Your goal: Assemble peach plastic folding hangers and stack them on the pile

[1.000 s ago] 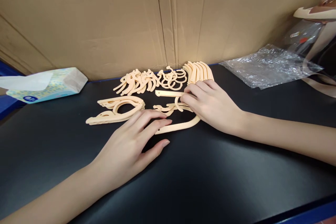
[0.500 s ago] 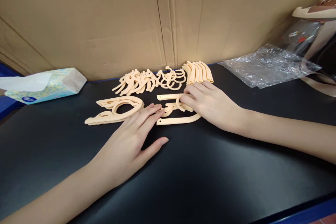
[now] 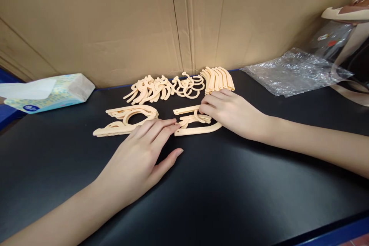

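Cream plastic pieces lie on the black table (image 3: 219,196). My left hand (image 3: 141,157) is spread palm down, its fingertips at the left end of small curved pieces (image 3: 191,119) and its thumb apart. My right hand (image 3: 233,113) has bent fingers over the right side of the same group; what its fingertips grip is hidden. Around the small pieces are a straight-ended arm (image 3: 186,110) above and a curved arm (image 3: 198,130) below. Left of them rests a stack of joined hanger-like pieces (image 3: 127,121), partly behind my left fingers.
Along the back lie a pile of short curved pieces (image 3: 150,90), hook pieces (image 3: 188,86) and a row of long arms (image 3: 217,79). A tissue pack (image 3: 52,92) is at left, a clear plastic bag (image 3: 294,71) at right. Cardboard (image 3: 115,27) stands behind.
The upper and lower arms have shifted slightly right and the lower one a little upward. My right hand has moved slightly; my left fingers are bent a bit more.
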Demonstrator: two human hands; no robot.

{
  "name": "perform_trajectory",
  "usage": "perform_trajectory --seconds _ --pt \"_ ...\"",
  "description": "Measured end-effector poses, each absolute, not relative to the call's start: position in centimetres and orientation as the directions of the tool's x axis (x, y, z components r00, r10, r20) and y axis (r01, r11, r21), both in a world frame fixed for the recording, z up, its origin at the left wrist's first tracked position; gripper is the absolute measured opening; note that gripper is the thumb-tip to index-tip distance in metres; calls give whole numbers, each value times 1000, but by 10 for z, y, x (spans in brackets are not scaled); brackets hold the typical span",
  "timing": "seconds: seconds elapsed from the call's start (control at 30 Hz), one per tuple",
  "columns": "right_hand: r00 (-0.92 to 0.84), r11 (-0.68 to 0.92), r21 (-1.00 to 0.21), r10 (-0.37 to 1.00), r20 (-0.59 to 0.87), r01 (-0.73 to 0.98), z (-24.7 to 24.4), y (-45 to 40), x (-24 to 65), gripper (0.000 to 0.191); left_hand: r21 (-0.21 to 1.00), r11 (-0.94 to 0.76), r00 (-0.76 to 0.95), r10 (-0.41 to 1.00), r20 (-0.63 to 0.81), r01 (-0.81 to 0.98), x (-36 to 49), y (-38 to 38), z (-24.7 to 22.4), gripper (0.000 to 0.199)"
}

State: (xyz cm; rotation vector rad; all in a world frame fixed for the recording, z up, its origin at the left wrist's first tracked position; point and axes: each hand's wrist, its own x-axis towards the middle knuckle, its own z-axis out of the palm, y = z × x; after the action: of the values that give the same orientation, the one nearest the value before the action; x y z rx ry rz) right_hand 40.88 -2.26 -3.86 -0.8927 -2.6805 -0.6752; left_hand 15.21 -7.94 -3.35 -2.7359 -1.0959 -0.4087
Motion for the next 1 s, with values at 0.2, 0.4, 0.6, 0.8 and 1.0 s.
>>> perform_trajectory --seconds 0.2,0.4,0.6,0.8,1.0 --pt "-789 719 332 512 340 610 -38 -22 409 17 -51 -728 698 633 334 684 153 -80 -32 29" --pt "-783 734 287 529 327 616 -36 -21 409 18 -47 -737 710 629 318 674 151 -81 -33 24" --pt "-766 740 221 569 299 635 -35 -20 410 19 -68 -750 724 605 330 658 152 -80 -33 21" --pt "-755 738 191 588 289 647 -36 -20 411 17 -91 -756 732 586 347 649 151 -80 -34 35" --pt "-749 737 172 598 285 654 -37 -19 411 17 -92 -771 737 556 386 630 150 -81 -36 34"
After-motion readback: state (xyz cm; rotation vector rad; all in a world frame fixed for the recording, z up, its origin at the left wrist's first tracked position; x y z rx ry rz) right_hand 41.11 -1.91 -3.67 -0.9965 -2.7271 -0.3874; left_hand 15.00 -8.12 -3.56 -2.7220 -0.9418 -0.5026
